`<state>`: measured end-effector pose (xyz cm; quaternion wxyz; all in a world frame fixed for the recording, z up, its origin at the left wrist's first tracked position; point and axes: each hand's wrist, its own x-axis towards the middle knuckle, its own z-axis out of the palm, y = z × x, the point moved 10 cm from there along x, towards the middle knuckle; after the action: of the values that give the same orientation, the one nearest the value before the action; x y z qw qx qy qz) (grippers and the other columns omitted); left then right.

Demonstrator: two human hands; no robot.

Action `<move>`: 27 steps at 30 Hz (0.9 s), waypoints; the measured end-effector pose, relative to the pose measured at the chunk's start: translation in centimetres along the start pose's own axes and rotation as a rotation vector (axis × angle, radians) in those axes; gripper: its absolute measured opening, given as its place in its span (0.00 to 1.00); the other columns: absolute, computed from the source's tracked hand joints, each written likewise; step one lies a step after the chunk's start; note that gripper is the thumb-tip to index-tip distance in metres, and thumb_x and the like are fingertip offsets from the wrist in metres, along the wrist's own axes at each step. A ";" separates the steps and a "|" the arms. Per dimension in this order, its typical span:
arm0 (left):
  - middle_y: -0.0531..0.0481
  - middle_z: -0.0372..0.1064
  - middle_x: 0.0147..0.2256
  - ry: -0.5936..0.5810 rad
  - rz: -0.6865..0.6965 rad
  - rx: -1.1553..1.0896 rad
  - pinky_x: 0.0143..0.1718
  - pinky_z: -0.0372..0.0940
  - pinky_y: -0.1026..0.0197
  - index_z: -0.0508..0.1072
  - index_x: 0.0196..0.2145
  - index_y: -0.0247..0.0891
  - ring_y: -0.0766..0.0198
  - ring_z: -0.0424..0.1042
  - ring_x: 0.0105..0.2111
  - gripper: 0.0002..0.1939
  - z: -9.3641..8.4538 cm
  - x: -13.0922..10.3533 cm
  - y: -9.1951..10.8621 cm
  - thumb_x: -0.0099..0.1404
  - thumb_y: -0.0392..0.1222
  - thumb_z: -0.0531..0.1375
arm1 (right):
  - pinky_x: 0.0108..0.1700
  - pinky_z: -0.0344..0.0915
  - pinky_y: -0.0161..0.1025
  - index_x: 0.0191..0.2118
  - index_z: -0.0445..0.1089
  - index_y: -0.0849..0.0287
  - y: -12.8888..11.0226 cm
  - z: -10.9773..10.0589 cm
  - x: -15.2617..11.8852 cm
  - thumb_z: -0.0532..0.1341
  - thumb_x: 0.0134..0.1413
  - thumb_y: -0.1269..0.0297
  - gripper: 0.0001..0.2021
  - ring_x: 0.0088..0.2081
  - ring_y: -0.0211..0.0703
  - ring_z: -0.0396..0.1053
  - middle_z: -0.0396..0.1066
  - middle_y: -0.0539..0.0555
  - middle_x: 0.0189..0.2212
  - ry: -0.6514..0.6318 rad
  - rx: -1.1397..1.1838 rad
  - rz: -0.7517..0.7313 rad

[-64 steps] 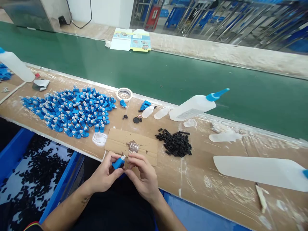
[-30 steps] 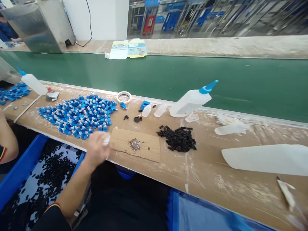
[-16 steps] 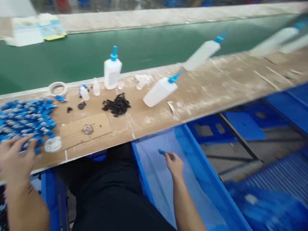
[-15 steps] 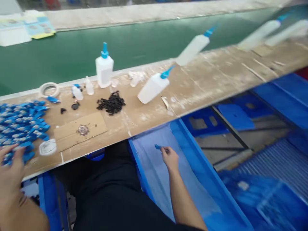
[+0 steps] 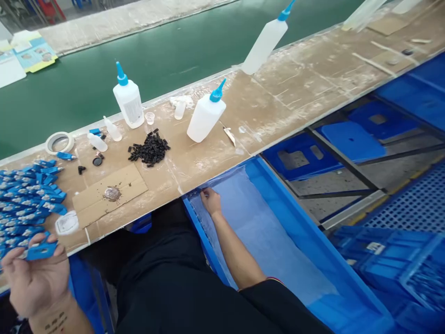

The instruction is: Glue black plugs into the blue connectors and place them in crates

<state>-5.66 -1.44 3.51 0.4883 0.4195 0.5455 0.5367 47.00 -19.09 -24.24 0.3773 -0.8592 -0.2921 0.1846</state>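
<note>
My left hand point(image 5: 38, 273) is closed on a blue plastic part point(image 5: 41, 251), held palm up at the table's left edge. Beside it lies a large pile of similar blue parts point(image 5: 26, 199). My right hand point(image 5: 211, 201) is down in the near left corner of a blue tray point(image 5: 288, 218), its fingers pressed together; what they hold, if anything, is hidden. On the table are a pile of small black pieces point(image 5: 150, 149) and a cardboard piece point(image 5: 132, 183) bearing a dark-edged glossy blob point(image 5: 112, 193).
White bottles with blue nozzles stand on the table point(image 5: 295, 102), including one point(image 5: 129, 104) and another point(image 5: 206, 118). A tape roll point(image 5: 60, 143) and small bottles point(image 5: 113, 130) are at the left. Blue stools point(image 5: 351, 139) and crates point(image 5: 399, 260) are at the right.
My right hand has moved to the tray's corner, and the blue part it held no longer shows. My left hand has lifted a blue part off the pile. The view has shifted.
</note>
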 end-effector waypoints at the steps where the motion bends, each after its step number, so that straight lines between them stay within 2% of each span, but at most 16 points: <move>1: 0.68 0.76 0.39 -0.003 0.038 -0.098 0.28 0.58 0.66 0.76 0.35 0.64 0.62 0.68 0.40 0.07 0.1 -0.2 0.1 0.56 0.54 0.66 | 0.45 0.71 0.44 0.32 0.72 0.57 0.0 0.2 0.0 0.56 0.55 0.54 0.13 0.36 0.50 0.77 0.79 0.59 0.34 -0.008 0.007 0.003; 3: 0.60 0.77 0.37 -0.030 0.108 -0.225 0.25 0.62 0.66 0.78 0.34 0.56 0.61 0.70 0.37 0.09 0.2 -0.5 0.6 0.54 0.48 0.70 | 0.44 0.71 0.44 0.35 0.73 0.57 0.2 0.5 -0.1 0.55 0.56 0.52 0.15 0.37 0.51 0.77 0.80 0.59 0.35 -0.020 0.023 0.009; 5: 0.56 0.77 0.36 -0.045 0.134 -0.249 0.23 0.64 0.66 0.79 0.36 0.52 0.60 0.71 0.36 0.13 0.1 -0.8 0.8 0.51 0.45 0.73 | 0.44 0.72 0.44 0.37 0.74 0.57 0.3 0.6 -0.4 0.55 0.56 0.49 0.18 0.38 0.51 0.78 0.80 0.60 0.35 -0.032 0.039 0.014; 9: 0.51 0.77 0.35 -0.031 0.112 -0.304 0.21 0.67 0.65 0.77 0.37 0.45 0.59 0.73 0.32 0.17 -0.7 -1.1 0.1 0.48 0.41 0.75 | 0.40 0.73 0.47 0.34 0.73 0.59 0.1 0.4 -0.8 0.54 0.52 0.40 0.25 0.36 0.56 0.78 0.80 0.64 0.33 -0.038 0.060 0.016; 14: 0.49 0.74 0.37 -0.069 0.115 -0.320 0.24 0.70 0.65 0.77 0.40 0.43 0.60 0.75 0.33 0.16 -0.7 -1.9 -0.9 0.53 0.38 0.73 | 0.34 0.74 0.48 0.30 0.71 0.57 -1.0 -0.1 -1.2 0.54 0.45 0.30 0.30 0.33 0.59 0.78 0.79 0.65 0.30 -0.038 0.066 -0.025; 16: 0.50 0.72 0.38 -0.046 0.125 -0.302 0.22 0.69 0.68 0.77 0.42 0.45 0.63 0.74 0.32 0.17 -1.3 -2.2 -1.0 0.54 0.36 0.72 | 0.29 0.72 0.49 0.29 0.70 0.56 -1.5 -1.4 -1.7 0.54 0.47 0.31 0.29 0.28 0.59 0.77 0.77 0.63 0.25 -0.017 0.045 -0.035; 19: 0.50 0.70 0.36 -0.004 0.102 -0.290 0.21 0.67 0.69 0.78 0.44 0.46 0.64 0.74 0.31 0.17 -2.6 -2.6 -1.6 0.56 0.36 0.71 | 0.27 0.70 0.50 0.33 0.71 0.55 -3.2 -5.9 -2.9 0.53 0.56 0.37 0.25 0.25 0.58 0.73 0.74 0.61 0.23 0.139 -0.019 -0.045; 21: 0.50 0.70 0.36 0.001 0.077 -0.300 0.22 0.68 0.68 0.78 0.46 0.46 0.63 0.74 0.33 0.18 -3.0 -2.6 -2.2 0.57 0.37 0.71 | 0.32 0.70 0.49 0.37 0.72 0.56 -6.8 -9.9 -4.0 0.54 0.61 0.44 0.21 0.27 0.55 0.73 0.75 0.59 0.27 0.356 -0.055 -0.117; 23: 0.48 0.70 0.36 -0.023 0.057 -0.320 0.25 0.69 0.67 0.78 0.48 0.47 0.60 0.75 0.35 0.20 -2.7 -2.5 -2.8 0.57 0.38 0.71 | 0.37 0.71 0.47 0.39 0.74 0.58 -13.2 -11.9 -4.9 0.56 0.63 0.50 0.17 0.31 0.52 0.74 0.75 0.59 0.30 0.457 -0.029 -0.315; 24: 0.48 0.71 0.36 -0.043 0.049 -0.329 0.26 0.70 0.66 0.78 0.49 0.47 0.59 0.75 0.36 0.20 -2.3 -2.5 -3.2 0.58 0.39 0.71 | 0.40 0.71 0.46 0.37 0.73 0.59 -17.2 -11.8 -5.2 0.57 0.63 0.52 0.15 0.34 0.52 0.74 0.75 0.59 0.31 0.441 0.018 -0.461; 25: 0.48 0.71 0.37 -0.064 0.043 -0.337 0.28 0.71 0.65 0.77 0.50 0.46 0.58 0.76 0.38 0.21 -1.8 -2.4 -3.5 0.58 0.39 0.70 | 0.42 0.71 0.46 0.35 0.73 0.59 -21.4 -10.8 -5.3 0.59 0.63 0.53 0.14 0.36 0.51 0.74 0.75 0.59 0.32 0.364 0.055 -0.618; 27: 0.47 0.72 0.37 -0.102 0.026 -0.348 0.30 0.71 0.64 0.76 0.51 0.46 0.57 0.76 0.39 0.21 -0.8 -2.4 -4.1 0.60 0.40 0.70 | 0.45 0.70 0.44 0.38 0.75 0.58 -28.8 -6.9 -4.7 0.59 0.63 0.57 0.11 0.39 0.49 0.74 0.76 0.58 0.36 0.132 0.046 -0.830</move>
<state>-5.80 -4.22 -0.46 0.5735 0.3622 0.4135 0.6074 36.69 -10.13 2.45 0.4566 -0.6700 -0.5844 -0.0320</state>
